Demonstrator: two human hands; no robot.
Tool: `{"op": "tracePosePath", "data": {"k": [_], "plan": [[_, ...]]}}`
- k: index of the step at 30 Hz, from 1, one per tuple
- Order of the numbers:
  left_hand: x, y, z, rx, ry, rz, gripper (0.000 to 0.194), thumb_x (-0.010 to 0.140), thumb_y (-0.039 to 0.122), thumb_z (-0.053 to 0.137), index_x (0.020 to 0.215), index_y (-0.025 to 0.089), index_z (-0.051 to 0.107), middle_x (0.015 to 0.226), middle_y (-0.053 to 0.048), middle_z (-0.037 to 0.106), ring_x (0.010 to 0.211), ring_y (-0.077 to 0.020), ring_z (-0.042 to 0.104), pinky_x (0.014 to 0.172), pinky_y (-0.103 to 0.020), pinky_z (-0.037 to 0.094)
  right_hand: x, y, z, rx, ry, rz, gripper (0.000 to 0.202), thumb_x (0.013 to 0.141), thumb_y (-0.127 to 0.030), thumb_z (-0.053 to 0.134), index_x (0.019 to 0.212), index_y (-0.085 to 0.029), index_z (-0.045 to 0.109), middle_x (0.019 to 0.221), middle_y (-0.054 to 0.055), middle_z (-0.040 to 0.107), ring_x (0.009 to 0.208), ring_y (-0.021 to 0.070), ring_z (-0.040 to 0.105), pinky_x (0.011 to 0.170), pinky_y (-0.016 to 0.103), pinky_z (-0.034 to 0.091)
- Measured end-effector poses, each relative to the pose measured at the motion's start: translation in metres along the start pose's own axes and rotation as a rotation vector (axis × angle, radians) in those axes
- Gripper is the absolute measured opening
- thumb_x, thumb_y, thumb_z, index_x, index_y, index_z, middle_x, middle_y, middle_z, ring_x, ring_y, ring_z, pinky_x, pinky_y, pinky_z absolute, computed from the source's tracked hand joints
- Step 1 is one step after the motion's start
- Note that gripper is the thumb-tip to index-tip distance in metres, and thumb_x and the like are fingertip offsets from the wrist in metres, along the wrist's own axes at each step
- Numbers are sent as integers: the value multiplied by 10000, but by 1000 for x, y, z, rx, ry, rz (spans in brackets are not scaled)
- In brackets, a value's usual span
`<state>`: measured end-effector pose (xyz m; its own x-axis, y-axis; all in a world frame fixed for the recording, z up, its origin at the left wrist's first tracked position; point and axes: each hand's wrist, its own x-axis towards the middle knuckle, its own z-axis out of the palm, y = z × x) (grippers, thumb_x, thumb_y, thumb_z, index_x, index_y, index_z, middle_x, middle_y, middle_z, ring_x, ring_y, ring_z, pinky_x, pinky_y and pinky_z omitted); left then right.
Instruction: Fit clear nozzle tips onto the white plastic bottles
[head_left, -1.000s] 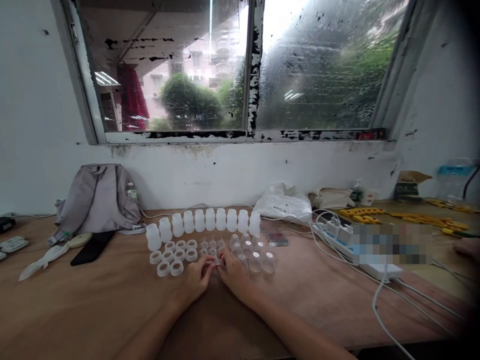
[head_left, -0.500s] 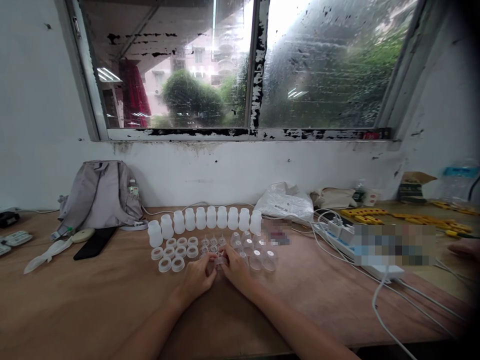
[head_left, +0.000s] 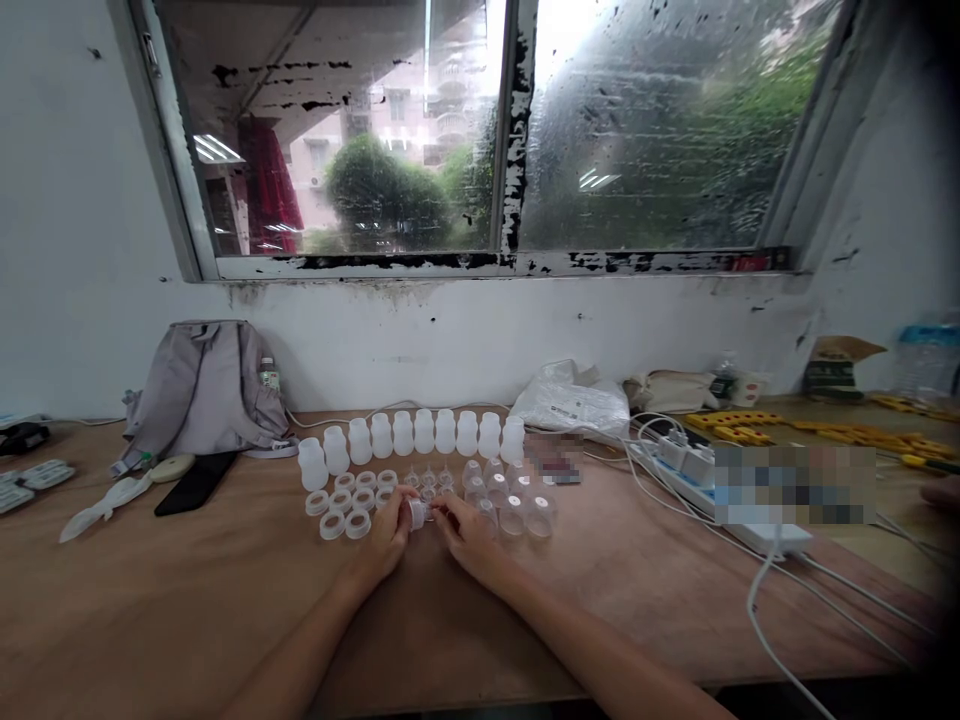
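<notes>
My left hand (head_left: 388, 535) grips a whitish screw ring (head_left: 417, 514) by its edge, tilted on its side. At the ring's right side my right hand (head_left: 463, 535) pinches the tip of a clear bottle nipple (head_left: 430, 512), which seems to stick out of the ring. Small nipple and fingers partly hide each other. Just beyond my hands stand several clear nipples (head_left: 428, 478). To the left lie several white screw rings (head_left: 358, 523), and to the right several clear dome caps (head_left: 512, 515). A curved row of frosted baby bottles (head_left: 403, 435) stands behind them.
Along the wall are a grey backpack (head_left: 214, 390) and a white plastic bag (head_left: 574, 400). A black phone (head_left: 196, 484) lies at left. Right of the caps run a power strip (head_left: 780, 540) and loose cables. Yellow plastic parts (head_left: 862, 440) and another person's hand (head_left: 941, 490) are at far right.
The ring has turned onto its side and shifted slightly left with my left hand. My right hand has moved from the ring to the nipple's tip.
</notes>
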<state>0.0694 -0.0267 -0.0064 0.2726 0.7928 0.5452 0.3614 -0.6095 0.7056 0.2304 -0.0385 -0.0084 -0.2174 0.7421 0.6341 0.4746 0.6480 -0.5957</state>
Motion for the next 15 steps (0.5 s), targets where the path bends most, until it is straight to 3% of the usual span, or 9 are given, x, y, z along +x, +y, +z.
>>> {"op": "tracePosePath", "data": {"k": [4, 8, 15], "plan": [[1, 4, -2, 10, 40, -2, 186, 835, 222, 361, 971, 196, 486, 846, -31, 573, 724, -153, 538, 670, -279, 421, 0, -4, -3, -39, 29, -8, 139, 837, -196, 412, 813, -196, 549, 738, 21, 582, 663, 136, 532, 612, 244, 428], [7, 7, -12, 71, 225, -41, 196, 841, 277, 385, 988, 204, 491, 966, -60, 561, 862, -185, 541, 753, -317, 435, 0, -6, -5, -76, 64, -10, 148, 843, -208, 399, 795, -199, 539, 724, 15, 570, 647, 134, 527, 593, 235, 419], [25, -21, -56, 397, 932, 15, 416, 783, 290, 492, 1163, 170, 373, 1193, -118, 404, 1158, -246, 357, 979, -426, 274, 0, -5, -6, -122, 60, -25, 152, 847, -217, 393, 786, -199, 531, 726, 12, 544, 619, 127, 501, 586, 234, 405]]}}
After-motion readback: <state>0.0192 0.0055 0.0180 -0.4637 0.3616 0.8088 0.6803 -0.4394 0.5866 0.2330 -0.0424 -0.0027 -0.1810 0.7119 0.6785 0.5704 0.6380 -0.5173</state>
